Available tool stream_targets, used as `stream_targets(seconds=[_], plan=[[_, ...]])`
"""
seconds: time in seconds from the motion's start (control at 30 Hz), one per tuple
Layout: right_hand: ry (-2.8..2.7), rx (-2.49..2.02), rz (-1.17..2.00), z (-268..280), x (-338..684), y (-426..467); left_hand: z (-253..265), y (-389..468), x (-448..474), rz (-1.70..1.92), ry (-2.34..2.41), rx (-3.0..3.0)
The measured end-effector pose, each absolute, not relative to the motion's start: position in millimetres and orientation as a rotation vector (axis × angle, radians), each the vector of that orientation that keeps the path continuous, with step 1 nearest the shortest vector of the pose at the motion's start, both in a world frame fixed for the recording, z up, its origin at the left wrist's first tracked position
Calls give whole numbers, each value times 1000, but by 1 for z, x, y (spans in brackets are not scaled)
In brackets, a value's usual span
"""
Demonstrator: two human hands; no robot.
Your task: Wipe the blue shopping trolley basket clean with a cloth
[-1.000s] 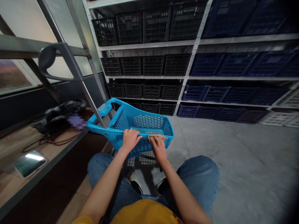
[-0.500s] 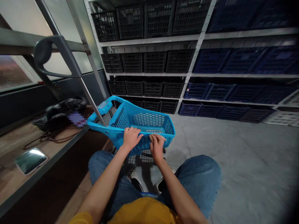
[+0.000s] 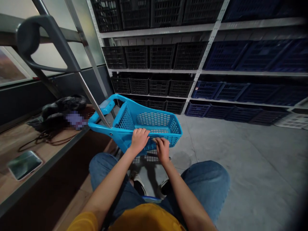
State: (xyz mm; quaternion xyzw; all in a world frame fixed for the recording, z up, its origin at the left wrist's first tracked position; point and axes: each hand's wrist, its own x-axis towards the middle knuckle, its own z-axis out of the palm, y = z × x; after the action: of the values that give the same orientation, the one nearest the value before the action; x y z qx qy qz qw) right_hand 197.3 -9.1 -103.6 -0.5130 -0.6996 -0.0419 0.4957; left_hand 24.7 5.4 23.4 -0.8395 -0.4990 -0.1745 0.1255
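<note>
A blue plastic shopping cart (image 3: 120,131) with perforated sides stands sideways in front of my knees. Over its near rim lie the fingers of my left hand (image 3: 139,141), closed on the edge. My right hand (image 3: 163,149) is at the outside of the near wall, fingers bent and pinched together. A bit of a small beige rag (image 3: 154,140) shows at those fingertips; most of it is hidden by the hand. No goods are visible inside the cart's basket.
White metal shelves (image 3: 156,32) hold black crates (image 3: 163,87) and dark blue crates (image 3: 223,91). At left, a wooden bench (image 3: 55,147) carries a phone (image 3: 25,165) and a dark bag (image 3: 60,107). A grey handle on a metal pole (image 3: 57,45) rises near the cart.
My right hand has shifted slightly, and less of the rag shows now. My left hand has slid a little to the right along the rim. The view has tilted slightly downward.
</note>
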Motion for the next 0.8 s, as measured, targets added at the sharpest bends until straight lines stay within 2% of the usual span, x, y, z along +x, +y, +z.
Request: stream_targets(seconds=[0.1,0.3,0.57,0.8], plan=[[-1677,-1253,-118,-101,195,-2,23,7,25,-499,-1469,-2442],[-1899,-1244,8,-149,192,-19,22,8,24,-453,-1469,-2444],[-1629,-1243,-107,-95,188,0,19,8,22,-464,-1484,-2469],[-1855,-1262,-8,-142,191,-17,21,7,20,-466,-1442,-2494]])
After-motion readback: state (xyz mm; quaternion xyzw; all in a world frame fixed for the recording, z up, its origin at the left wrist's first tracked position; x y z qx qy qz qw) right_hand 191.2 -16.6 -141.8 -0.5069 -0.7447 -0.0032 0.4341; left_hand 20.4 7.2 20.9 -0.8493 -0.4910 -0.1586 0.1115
